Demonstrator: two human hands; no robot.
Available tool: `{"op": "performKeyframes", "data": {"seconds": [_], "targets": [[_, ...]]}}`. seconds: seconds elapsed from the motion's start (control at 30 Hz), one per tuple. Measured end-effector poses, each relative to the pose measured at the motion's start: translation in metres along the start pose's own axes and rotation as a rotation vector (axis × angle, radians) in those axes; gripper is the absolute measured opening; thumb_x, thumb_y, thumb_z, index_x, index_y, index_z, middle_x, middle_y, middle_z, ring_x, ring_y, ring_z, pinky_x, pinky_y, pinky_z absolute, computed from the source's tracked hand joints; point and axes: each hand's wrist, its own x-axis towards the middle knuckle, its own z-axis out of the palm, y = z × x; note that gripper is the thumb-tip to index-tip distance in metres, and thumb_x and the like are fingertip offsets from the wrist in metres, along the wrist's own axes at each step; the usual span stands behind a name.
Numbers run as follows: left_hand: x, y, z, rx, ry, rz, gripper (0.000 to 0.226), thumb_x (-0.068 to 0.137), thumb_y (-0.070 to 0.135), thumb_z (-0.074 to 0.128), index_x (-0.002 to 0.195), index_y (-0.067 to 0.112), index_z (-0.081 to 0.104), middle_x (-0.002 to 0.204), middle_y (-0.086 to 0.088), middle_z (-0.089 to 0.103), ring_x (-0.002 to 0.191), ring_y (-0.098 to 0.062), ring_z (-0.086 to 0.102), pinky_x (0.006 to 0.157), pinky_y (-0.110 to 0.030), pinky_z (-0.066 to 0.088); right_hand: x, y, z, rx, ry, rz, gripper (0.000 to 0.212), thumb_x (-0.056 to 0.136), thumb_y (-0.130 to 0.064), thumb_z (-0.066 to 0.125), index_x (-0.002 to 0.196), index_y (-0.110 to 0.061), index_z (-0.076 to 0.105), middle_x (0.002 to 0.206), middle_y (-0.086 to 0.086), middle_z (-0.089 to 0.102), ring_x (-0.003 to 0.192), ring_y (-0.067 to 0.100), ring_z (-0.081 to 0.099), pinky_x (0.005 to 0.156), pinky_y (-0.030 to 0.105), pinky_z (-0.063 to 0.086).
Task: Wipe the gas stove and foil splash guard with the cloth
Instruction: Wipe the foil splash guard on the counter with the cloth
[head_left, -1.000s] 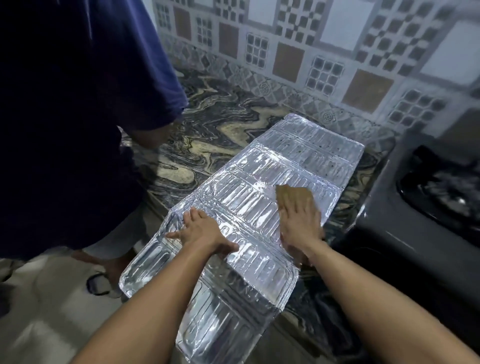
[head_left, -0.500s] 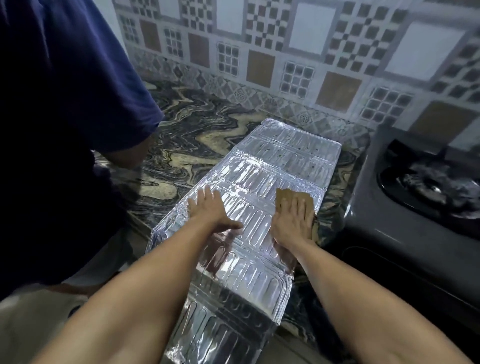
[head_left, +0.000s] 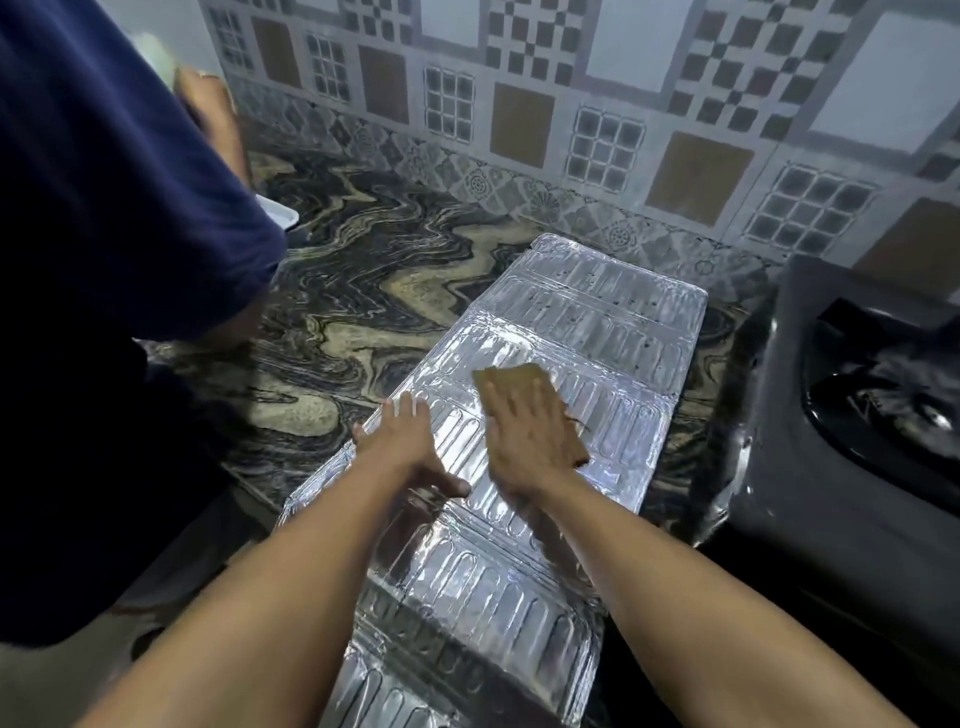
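The foil splash guard (head_left: 597, 332) lies flat on the counter (head_left: 363, 270), the gas stove (head_left: 841, 415) to its right

No readable text, labels, brands or numbers anywhere: not on foil, cloth, stove, wall tiles or counter.

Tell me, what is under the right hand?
Under the right hand lies the brown cloth, pressed flat on the foil splash guard. The cloth's far edge shows; the foil directly beneath it is covered.
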Motion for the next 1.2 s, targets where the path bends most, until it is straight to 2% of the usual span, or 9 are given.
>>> {"op": "performKeyframes", "data": {"seconds": [0.1, 0.2, 0.3, 0.4, 0.5, 0.63, 0.73, 1.07, 1.2], "targets": [[0.000, -0.001, -0.001, 0.004, -0.006, 0.009, 0.147, 0.050, 0.074, 0.076, 0.154, 0.014, -0.009, 0.161, -0.008, -0.017, 0.149, -0.029, -0.010, 0.114, -0.066, 0.008, 0.015, 0.009, -0.005, -0.015, -0.042, -0.118, 0.049, 0.103, -0.038, 0.015, 0.148, -0.047, -0.002, 0.161, -0.005, -0.001, 0.148, 0.025, -0.007, 0.120, 0.052, 0.000], [-0.001, -0.003, 0.000, 0.000, -0.009, 0.013, 0.147, 0.049, 0.075, 0.075, 0.154, 0.016, -0.009, 0.161, -0.007, -0.017, 0.149, -0.029, -0.011, 0.114, -0.066, 0.007, 0.043, 0.034, -0.011, -0.097, 0.128, 0.271, 0.052, 0.099, -0.029, 0.027, 0.149, -0.034, 0.018, 0.158, 0.011, 0.021, 0.144, 0.035, 0.019, 0.116, 0.056, 0.017], [-0.001, -0.003, 0.001, -0.003, 0.000, 0.022, 0.147, 0.048, 0.076, 0.075, 0.154, 0.016, -0.009, 0.161, -0.006, -0.016, 0.149, -0.029, -0.011, 0.114, -0.065, 0.006, 0.059, 0.042, -0.019, -0.057, 0.005, 0.547, 0.060, 0.098, -0.032, 0.028, 0.154, -0.027, 0.005, 0.163, 0.007, 0.001, 0.147, 0.039, -0.003, 0.115, 0.059, -0.004], [0.000, -0.003, 0.000, -0.018, -0.009, 0.016, 0.147, 0.049, 0.075, 0.076, 0.154, 0.017, -0.009, 0.161, -0.006, -0.018, 0.148, -0.028, -0.012, 0.114, -0.065, 0.006, 0.073, 0.023, -0.017, -0.080, 0.050, 0.241, 0.058, 0.094, -0.022, 0.021, 0.151, -0.026, 0.019, 0.159, 0.009, 0.020, 0.144, 0.039, 0.014, 0.116, 0.060, 0.009], [0.001, -0.004, -0.001, -0.007, -0.002, 0.007, 0.147, 0.049, 0.076, 0.075, 0.154, 0.016, -0.009, 0.161, -0.005, -0.017, 0.149, -0.028, -0.012, 0.115, -0.065, 0.007, 0.081, -0.002, -0.008, -0.043, -0.089, -0.088, 0.052, 0.103, -0.035, 0.019, 0.153, -0.036, 0.005, 0.163, -0.003, 0.003, 0.149, 0.033, -0.002, 0.119, 0.054, -0.004], [0.003, -0.002, -0.002, 0.030, -0.019, -0.029, 0.148, 0.049, 0.077, 0.075, 0.154, 0.016, -0.011, 0.161, -0.005, -0.017, 0.149, -0.027, -0.013, 0.114, -0.065, 0.006, 0.049, -0.006, 0.004, -0.062, -0.151, -0.282, 0.052, 0.102, -0.045, 0.013, 0.152, -0.040, 0.001, 0.162, -0.008, -0.004, 0.148, 0.024, -0.011, 0.119, 0.052, -0.007], [0.002, -0.001, -0.002, 0.026, -0.021, -0.031, 0.148, 0.048, 0.077, 0.075, 0.154, 0.016, -0.010, 0.161, -0.004, -0.017, 0.149, -0.026, -0.013, 0.115, -0.064, 0.006, 0.054, 0.003, 0.002, -0.056, -0.160, -0.297, 0.052, 0.102, -0.045, 0.013, 0.153, -0.039, 0.005, 0.162, -0.009, -0.001, 0.149, 0.022, -0.008, 0.120, 0.050, -0.006], [0.002, -0.002, 0.003, -0.009, -0.014, -0.027, 0.146, 0.050, 0.074, 0.076, 0.154, 0.018, -0.011, 0.160, -0.004, -0.019, 0.148, -0.026, -0.015, 0.116, -0.063, 0.004, 0.141, 0.009, -0.006, -0.089, -0.157, -0.017, 0.056, 0.102, -0.038, 0.017, 0.153, -0.033, -0.005, 0.163, 0.001, -0.005, 0.148, 0.034, -0.009, 0.117, 0.058, -0.007], [0.002, -0.001, -0.002, -0.010, -0.016, -0.044, 0.145, 0.051, 0.073, 0.077, 0.154, 0.018, -0.009, 0.161, -0.005, -0.018, 0.148, -0.027, -0.014, 0.115, -0.064, 0.004, 0.105, -0.007, -0.001, -0.104, -0.179, -0.187, 0.054, 0.103, -0.039, 0.017, 0.153, -0.033, 0.001, 0.162, 0.000, -0.006, 0.148, 0.032, -0.011, 0.116, 0.057, -0.010]]}}
